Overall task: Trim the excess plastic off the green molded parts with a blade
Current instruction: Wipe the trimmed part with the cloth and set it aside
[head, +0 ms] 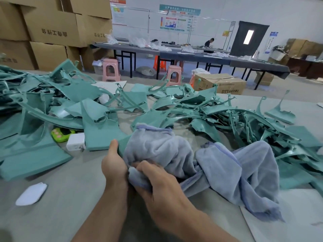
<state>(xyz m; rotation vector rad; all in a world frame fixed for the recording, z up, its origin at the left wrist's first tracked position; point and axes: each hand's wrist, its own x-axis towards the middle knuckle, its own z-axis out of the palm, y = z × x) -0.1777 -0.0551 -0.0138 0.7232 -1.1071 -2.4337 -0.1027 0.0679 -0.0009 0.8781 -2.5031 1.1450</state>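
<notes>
Your table (70,206) has open room only left of the towel (218,168) and on its near side. Green molded parts (73,102) heap behind the towel and crowd its right edge. Your left grip (114,163) holds one green part (123,142) at the towel's left edge, thumb on top. Your right grip (157,182) clenches a towel fold. Left of the towel lie a white pad (31,193), a white charger (76,142) and a green gadget (62,134).
</notes>
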